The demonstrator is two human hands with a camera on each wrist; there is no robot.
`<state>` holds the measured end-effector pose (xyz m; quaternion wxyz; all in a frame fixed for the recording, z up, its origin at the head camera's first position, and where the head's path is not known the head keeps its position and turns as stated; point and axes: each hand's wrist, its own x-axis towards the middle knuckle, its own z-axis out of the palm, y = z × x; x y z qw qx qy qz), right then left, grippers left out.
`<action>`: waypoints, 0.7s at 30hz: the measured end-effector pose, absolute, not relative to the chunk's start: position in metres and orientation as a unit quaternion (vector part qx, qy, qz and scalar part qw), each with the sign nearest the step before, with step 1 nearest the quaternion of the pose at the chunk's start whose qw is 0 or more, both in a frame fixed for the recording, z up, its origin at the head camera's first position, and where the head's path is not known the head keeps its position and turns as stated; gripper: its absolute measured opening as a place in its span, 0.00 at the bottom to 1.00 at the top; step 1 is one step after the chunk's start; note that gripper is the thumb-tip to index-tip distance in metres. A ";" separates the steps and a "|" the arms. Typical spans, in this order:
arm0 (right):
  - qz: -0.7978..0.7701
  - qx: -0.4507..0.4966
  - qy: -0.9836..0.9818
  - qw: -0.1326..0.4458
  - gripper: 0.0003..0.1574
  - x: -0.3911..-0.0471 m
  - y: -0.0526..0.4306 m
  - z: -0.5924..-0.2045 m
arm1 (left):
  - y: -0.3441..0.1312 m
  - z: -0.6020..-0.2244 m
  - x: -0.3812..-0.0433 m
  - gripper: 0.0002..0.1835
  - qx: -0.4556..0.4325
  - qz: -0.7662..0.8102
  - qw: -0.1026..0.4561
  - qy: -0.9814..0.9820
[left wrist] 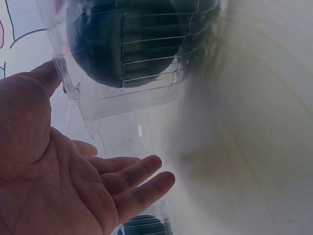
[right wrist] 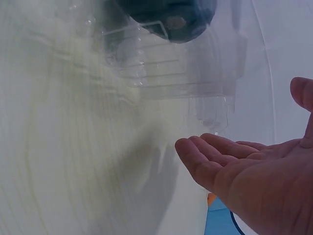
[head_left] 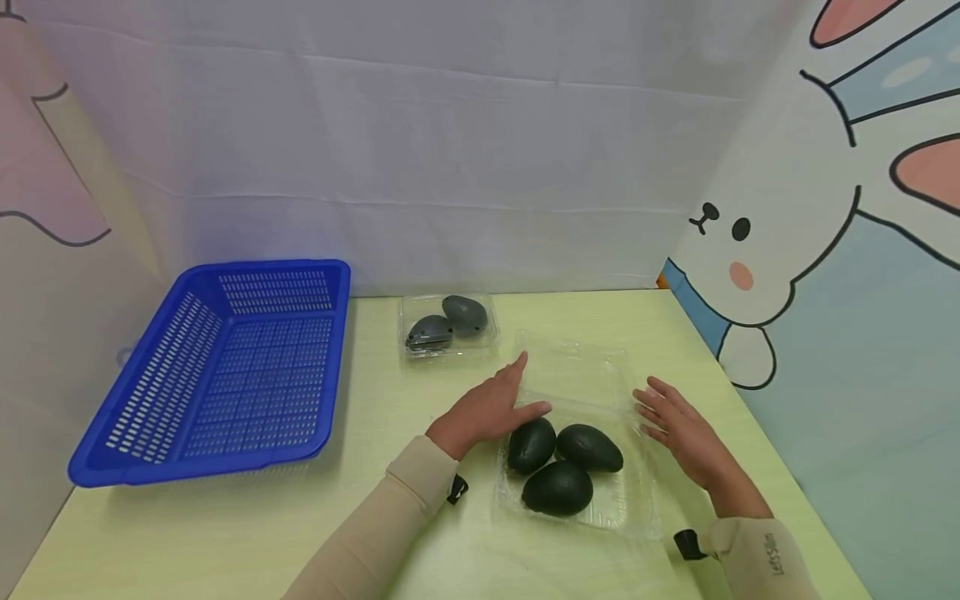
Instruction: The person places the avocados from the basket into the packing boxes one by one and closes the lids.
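Three dark green avocados (head_left: 558, 489) lie in the base of a clear plastic clamshell box (head_left: 611, 507). Its transparent lid (head_left: 573, 375) is folded back flat on the far side. My left hand (head_left: 491, 407) is at the box's left edge, fingers extended, the thumb reaching over near one avocado (head_left: 532, 446). From the left wrist view, that thumb (left wrist: 46, 77) lies against the plastic rim and the palm holds nothing. Off the box's right side, my right hand (head_left: 682, 433) is held with its fingers extended, palm bare in the right wrist view.
At the back of the pale yellow table (head_left: 405, 533) stands a closed clear box (head_left: 420, 348) with two dark avocados inside. A large blue slotted basket (head_left: 333, 367) occupies the left side. Behind hangs a white cloth (head_left: 450, 150), with a cartoon rabbit print on the right.
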<state>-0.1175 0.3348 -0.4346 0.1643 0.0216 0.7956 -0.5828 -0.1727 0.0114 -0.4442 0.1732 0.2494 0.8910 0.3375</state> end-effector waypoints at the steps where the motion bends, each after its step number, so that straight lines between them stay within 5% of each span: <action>1: -0.583 0.022 0.796 0.163 0.49 -0.117 0.334 -0.434 | 0.012 -0.444 -0.173 0.51 0.250 0.337 0.173 0.891; 21: -0.582 -0.012 0.807 0.099 0.46 -0.103 0.331 -0.411 | 0.007 -0.428 -0.168 0.57 0.224 0.404 0.169 0.870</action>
